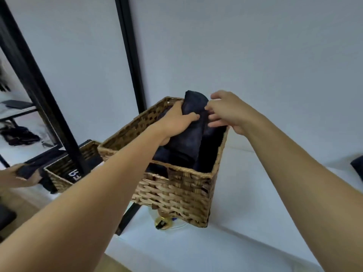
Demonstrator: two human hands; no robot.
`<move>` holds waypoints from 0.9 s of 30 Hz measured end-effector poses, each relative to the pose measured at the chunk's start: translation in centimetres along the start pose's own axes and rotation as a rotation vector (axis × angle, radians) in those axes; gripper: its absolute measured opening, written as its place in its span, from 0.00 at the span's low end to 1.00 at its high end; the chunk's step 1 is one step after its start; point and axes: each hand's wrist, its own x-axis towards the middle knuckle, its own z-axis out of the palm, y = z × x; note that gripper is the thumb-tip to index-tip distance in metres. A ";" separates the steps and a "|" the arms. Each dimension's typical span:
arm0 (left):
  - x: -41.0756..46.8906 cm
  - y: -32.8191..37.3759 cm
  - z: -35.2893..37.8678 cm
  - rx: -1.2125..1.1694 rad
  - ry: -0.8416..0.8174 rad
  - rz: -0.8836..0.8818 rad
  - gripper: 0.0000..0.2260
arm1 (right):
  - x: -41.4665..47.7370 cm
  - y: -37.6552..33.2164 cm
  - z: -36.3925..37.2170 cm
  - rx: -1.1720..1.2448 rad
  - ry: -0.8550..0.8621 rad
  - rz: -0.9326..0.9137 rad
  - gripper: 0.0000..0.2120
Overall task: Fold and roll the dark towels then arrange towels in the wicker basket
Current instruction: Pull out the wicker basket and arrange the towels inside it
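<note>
1. Mirror (23, 122), one, black-framed, is standing well left of the left fingers and is reflecting the basket and a hand.
2. Left hand (173, 122), one. Its fingers are wrapping round the back of the roll and its thumb is lying across the front, so it is gripping the roll at about mid-height.
3. Basket (176, 191), one real, wicker, rectangular, is sitting on a white top (255, 222). Its rim is running just below both sets of fingers.
4. Roll (189, 138), one dark towel. It is standing nearly upright between the two hands, its lower end inside the basket and its top poking above the rim and the fingertips.
   - Handling, as judged: soft, light and not fragile. It is likely to spring open if let go loosely.
   - Best hold: round the middle, with the loose edge pinned under the thumb.
5. Towels (160, 156), dark, are lying low in the basket beneath the left fingers. At least one is showing; the shadow is hiding any firm count.
6. Small gold-capped item (162, 223), one, is peeking out under the basket's near corner, well below the fingers.
7. Right hand (225, 112), one. Its half-bent fingertips are touching the roll's right side; whether they are pinching the cloth cannot be told.
8. Dark cloth (357, 167), one piece, partly out of frame, is lying far right of the right fingers.
</note>
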 end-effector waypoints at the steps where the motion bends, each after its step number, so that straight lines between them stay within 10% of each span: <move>1: -0.5 -1.0 0.1 0.002 -0.046 -0.030 0.28 | 0.5 0.1 0.9 -0.101 0.030 -0.044 0.24; 9: -1.6 -3.6 -0.1 0.020 -0.363 -0.234 0.32 | 2.3 1.3 4.0 -0.846 -0.139 -0.119 0.22; 19: -0.9 -4.1 -1.2 0.335 -0.478 -0.357 0.34 | 5.2 2.1 4.4 -0.758 -0.360 0.103 0.19; 27: -3.4 -1.5 0.2 1.073 -0.351 0.014 0.27 | 6.6 3.4 6.4 -0.975 -0.428 0.123 0.08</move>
